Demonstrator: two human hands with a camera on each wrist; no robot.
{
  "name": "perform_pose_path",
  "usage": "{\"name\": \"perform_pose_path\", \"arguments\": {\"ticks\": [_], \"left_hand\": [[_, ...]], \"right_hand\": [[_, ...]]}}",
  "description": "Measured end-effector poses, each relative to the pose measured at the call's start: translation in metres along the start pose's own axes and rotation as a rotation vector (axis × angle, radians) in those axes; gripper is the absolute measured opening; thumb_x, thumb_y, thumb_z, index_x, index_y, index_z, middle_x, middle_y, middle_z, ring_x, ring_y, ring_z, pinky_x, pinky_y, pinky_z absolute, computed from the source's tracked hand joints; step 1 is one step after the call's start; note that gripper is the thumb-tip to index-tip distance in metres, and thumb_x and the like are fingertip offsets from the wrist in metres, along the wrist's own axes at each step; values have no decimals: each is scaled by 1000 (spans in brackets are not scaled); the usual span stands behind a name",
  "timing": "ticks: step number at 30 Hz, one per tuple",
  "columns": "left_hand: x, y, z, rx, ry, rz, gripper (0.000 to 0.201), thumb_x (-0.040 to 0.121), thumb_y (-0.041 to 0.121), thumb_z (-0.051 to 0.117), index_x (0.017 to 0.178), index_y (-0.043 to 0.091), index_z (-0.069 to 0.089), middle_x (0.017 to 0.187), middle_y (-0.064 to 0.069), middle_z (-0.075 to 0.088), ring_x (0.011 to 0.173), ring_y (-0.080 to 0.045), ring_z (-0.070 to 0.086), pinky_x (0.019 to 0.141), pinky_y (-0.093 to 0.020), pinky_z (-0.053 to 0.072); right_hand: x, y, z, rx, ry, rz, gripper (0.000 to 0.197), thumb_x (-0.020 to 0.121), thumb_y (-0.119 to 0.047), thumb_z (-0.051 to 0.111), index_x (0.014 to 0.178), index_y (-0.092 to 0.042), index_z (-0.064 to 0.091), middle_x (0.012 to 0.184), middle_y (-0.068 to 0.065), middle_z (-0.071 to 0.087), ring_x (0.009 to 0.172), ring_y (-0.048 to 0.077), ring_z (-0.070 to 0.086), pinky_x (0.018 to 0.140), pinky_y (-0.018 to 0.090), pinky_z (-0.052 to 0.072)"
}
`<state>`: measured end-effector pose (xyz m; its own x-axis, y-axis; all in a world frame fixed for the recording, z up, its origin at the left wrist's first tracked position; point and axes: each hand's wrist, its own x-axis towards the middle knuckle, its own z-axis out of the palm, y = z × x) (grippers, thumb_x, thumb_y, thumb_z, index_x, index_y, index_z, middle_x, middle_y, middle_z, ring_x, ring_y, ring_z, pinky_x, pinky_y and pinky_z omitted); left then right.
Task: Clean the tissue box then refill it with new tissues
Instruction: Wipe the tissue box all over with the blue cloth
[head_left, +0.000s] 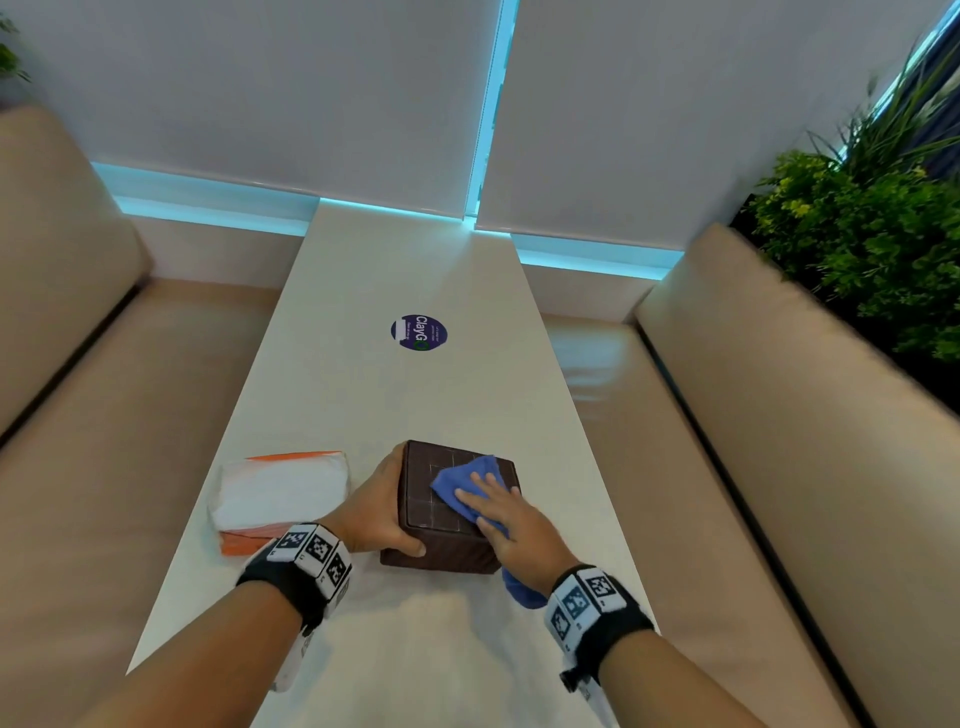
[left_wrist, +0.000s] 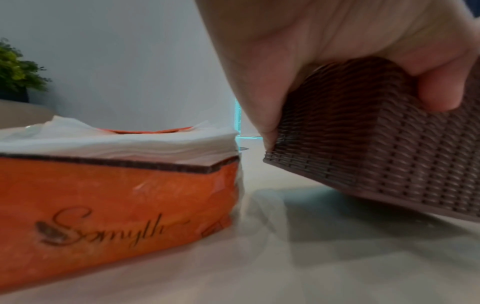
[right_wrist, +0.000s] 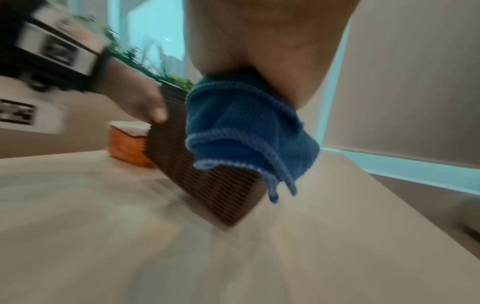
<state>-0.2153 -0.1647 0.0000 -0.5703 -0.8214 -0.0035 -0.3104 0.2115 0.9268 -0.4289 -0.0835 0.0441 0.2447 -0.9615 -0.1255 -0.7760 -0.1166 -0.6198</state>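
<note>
A dark brown woven tissue box (head_left: 441, 540) stands tilted on the white table (head_left: 415, 395), one bottom edge lifted. My left hand (head_left: 384, 499) grips its left side, thumb on the near face. My right hand (head_left: 498, 512) lies flat with spread fingers on a blue cloth (head_left: 460, 480), pressing it onto the box's upper face; a fold of cloth hangs under the wrist. In the left wrist view my left hand (left_wrist: 350, 61) curls round the box (left_wrist: 376, 148). The right wrist view shows the cloth (right_wrist: 246, 127) draped over the box (right_wrist: 213, 191). An orange tissue pack (head_left: 280, 493) lies left of the box.
A round purple sticker (head_left: 418, 332) sits mid-table farther away. Beige benches run along the left (head_left: 104, 415) and right (head_left: 727, 415) of the narrow table. A green plant (head_left: 857, 234) stands behind the right bench. White blinds close off the far end.
</note>
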Motion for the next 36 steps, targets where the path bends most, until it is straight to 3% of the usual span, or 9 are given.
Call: {"name": "perform_pose_path", "arguments": {"ticks": [6, 10, 12, 15, 19, 24, 29, 32, 36], "left_hand": [[0, -5, 7, 58, 28, 12, 114, 45, 25, 86, 138, 27, 20, 130, 0, 40, 125, -12, 43, 108, -36, 39], [-7, -15, 11, 26, 97, 20, 108, 44, 25, 88, 131, 36, 26, 129, -3, 46, 121, -15, 50, 103, -41, 45], [-9, -16, 12, 73, 113, 44, 103, 47, 28, 88, 128, 39, 25, 130, -4, 46, 121, -12, 50, 103, -33, 46], [-12, -17, 17, 59, 75, 7, 105, 55, 23, 85, 135, 26, 17, 137, -1, 37, 125, -2, 43, 105, -19, 42], [-15, -26, 20, 10, 84, 21, 113, 51, 19, 85, 141, 16, 16, 143, 3, 34, 136, -10, 37, 111, -38, 39], [-16, -23, 17, -59, 110, 31, 114, 49, 36, 92, 138, 26, 22, 137, 2, 43, 126, -9, 48, 105, -36, 45], [-16, -23, 17, -69, 84, 30, 112, 51, 35, 90, 137, 32, 19, 135, 2, 44, 125, -8, 50, 103, -37, 47], [-13, -25, 18, -56, 87, 17, 110, 54, 34, 88, 139, 20, 20, 136, 0, 43, 125, -7, 48, 104, -31, 45], [-13, -27, 17, 39, 122, 13, 98, 75, 31, 70, 145, 4, 7, 150, 0, 14, 133, 14, 14, 105, 5, 11]], "right_hand": [[16, 5, -10, -47, 8, 349, 49, 103, -17, 30, 150, -25, 20, 162, 2, 2, 150, 22, -1, 121, 36, -1], [27, -42, 15, -174, -63, 237, 50, 103, -20, 27, 151, -23, 16, 161, 9, 2, 149, 29, -3, 121, 42, 2], [31, -64, 31, -197, -129, 179, 50, 103, -26, 26, 152, -22, 14, 161, 10, -1, 149, 30, -6, 120, 43, -2], [41, -73, 47, -289, -175, 181, 53, 103, -37, 21, 152, -24, 5, 161, 9, -11, 147, 28, -16, 120, 42, -9], [58, -59, 43, -390, -192, 187, 52, 102, -39, 17, 152, -30, 1, 161, 3, -14, 148, 22, -17, 119, 47, -8], [67, -22, 14, -369, -147, 312, 51, 103, -36, 17, 151, -34, 0, 161, 0, -14, 148, 23, -16, 120, 51, -4], [66, -13, 8, -363, -39, 485, 53, 103, -32, 17, 152, -27, -3, 160, 9, -14, 147, 33, -15, 120, 51, 2], [65, -43, 28, -337, -21, 450, 54, 103, -32, 19, 152, -21, -1, 160, 13, -14, 147, 34, -14, 120, 49, -1], [61, -75, 68, -362, -80, 199, 64, 91, -47, -1, 151, -27, 7, 160, 8, -14, 147, 28, -16, 119, 47, -7]]}}
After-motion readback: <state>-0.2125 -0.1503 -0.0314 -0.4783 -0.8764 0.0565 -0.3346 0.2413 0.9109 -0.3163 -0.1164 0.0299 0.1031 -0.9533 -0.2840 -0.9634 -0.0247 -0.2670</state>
